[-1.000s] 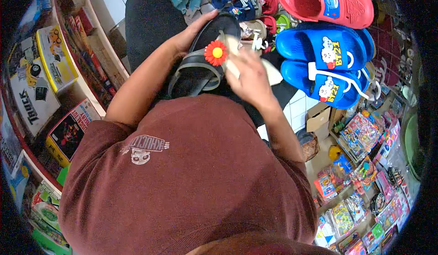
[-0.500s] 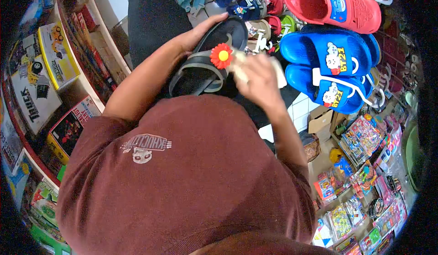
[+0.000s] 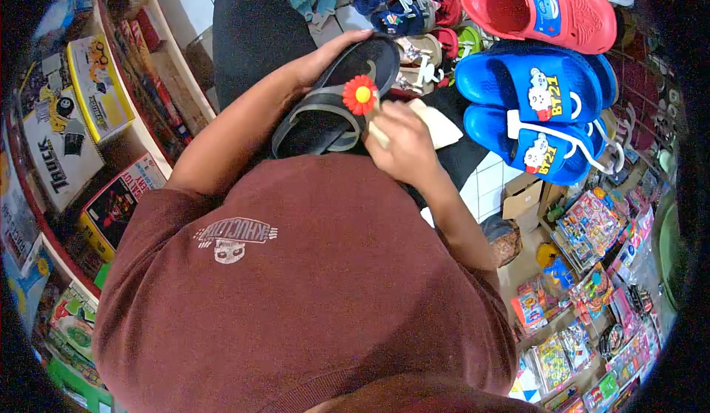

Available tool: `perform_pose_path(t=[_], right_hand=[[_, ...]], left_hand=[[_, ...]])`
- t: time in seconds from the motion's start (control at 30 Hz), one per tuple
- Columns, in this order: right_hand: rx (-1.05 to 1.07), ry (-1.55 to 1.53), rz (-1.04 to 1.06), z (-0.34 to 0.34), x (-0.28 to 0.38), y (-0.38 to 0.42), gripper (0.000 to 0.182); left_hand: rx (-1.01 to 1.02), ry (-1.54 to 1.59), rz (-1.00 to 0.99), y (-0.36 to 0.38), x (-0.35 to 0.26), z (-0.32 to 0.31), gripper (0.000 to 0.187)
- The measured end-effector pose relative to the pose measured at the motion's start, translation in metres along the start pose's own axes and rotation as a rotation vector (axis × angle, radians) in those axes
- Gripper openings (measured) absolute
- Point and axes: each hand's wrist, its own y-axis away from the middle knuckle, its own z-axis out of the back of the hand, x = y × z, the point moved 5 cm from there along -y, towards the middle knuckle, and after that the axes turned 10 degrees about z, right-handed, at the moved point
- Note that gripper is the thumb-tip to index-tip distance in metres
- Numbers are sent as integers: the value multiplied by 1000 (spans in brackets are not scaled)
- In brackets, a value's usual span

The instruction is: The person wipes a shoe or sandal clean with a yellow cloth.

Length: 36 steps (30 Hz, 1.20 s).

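A black sandal (image 3: 318, 117) with grey-edged straps and a red flower (image 3: 360, 95) with a yellow centre rests over my lap. My left hand (image 3: 325, 62) is wrapped round the sandal's far side, thumb along its sole edge. In my closed right hand (image 3: 403, 143) is a cream-coloured cloth (image 3: 438, 126), pressed against the strap's right side just below the flower. A loose corner of the cloth sticks out to the right. Part of the strap under my right fingers is hidden.
Blue slippers (image 3: 558, 95) and red clogs (image 3: 573, 21) hang at the right. Several small sandals (image 3: 396, 2) lie ahead. Toy boxes (image 3: 100, 87) fill a shelf at the left; packaged toys (image 3: 555, 354) cover the lower right. A cardboard box (image 3: 521, 195) stands on the tiles.
My right hand with the cloth has moved slightly down and left along the strap, and more of the cloth's corner shows. My left hand and the sandal have barely shifted.
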Motion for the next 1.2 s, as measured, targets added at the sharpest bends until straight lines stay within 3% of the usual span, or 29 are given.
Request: perform_pose_path(t=[0.1,0.17,0.23,0.27,0.33,0.43,0.47,0.5,0.57,0.67,0.73,0.8,0.9,0.93,1.03,1.17,1.2], right_hand=[[103,-161,-82,9,-1,9,24],[44,-199,-278,25,-11,8,34],[-398,-291,-325,39,-16,9,35],[-465,-423,-480,41,-18,14,36],[-482,-443,-580,43,-18,20,39],[-106,-115,-378,48,7,2,40],[-119,45,-276,40,8,3,37],[22,95,-329,31,5,2,36],[40,118,-325,19,0,0,36],[-153,113,-439,5,-18,0,33],[-120,115,-280,-1,-8,-8,33],[-34,26,-158,4,4,-11,35],[271,-173,-169,12,13,-3,37],[239,-121,-204,10,8,2,37],[-121,128,-386,5,-9,3,35],[-175,48,-355,-8,-13,-29,27],[-102,-1,-253,-12,-10,-34,24]], left_hand=[[-157,101,13,1,-2,1,53],[-199,240,-112,-6,-11,9,57],[-123,369,-231,-6,-27,12,64],[-115,446,-197,-2,-25,10,72],[-102,464,-258,2,-29,10,79],[-24,509,-250,-9,-24,22,81],[14,523,-233,-14,-18,25,82],[-3,541,-245,-12,-15,23,82],[-32,569,-271,-5,-5,17,83],[-258,622,-348,10,4,-3,84],[-256,583,-392,7,2,0,89],[-176,554,-394,-4,10,15,93],[-140,628,-376,-1,0,6,84],[-154,586,-412,-3,-2,10,83],[-229,567,-403,-2,-5,2,82],[-167,601,-361,-12,2,8,81],[-326,504,-395,1,-6,-1,84]])
